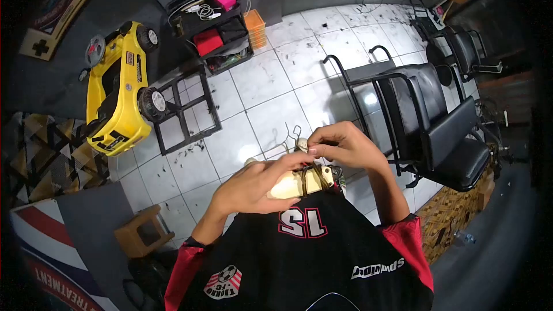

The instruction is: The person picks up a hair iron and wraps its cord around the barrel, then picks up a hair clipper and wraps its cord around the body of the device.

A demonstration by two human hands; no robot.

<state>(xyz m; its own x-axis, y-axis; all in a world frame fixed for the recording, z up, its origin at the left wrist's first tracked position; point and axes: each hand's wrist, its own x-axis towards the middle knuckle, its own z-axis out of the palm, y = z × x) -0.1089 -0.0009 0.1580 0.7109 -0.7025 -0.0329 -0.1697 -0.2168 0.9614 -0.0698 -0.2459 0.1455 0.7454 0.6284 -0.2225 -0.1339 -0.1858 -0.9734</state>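
Note:
A cream-coloured device [294, 184] with dark bands or cord around it lies against the front of the black shirt. My left hand [253, 184] is wrapped round its left side, with the thumb below and the fingers over the top. At its upper right, my right hand [341, 147] is closed in a pinch at a small pale part and thin wire. What exactly sits between those fingertips is too small to tell. Thin wires [292, 132] stick up beyond the hands.
Black barber chairs [423, 115] stand on the right. A yellow toy car [120, 86], a black metal frame [187, 112] and a brown stool [143, 231] are on the left. Behind are a black shelf trolley [216, 34] and orange baskets [255, 29]. Dark hair clippings dot the tiled floor [265, 80].

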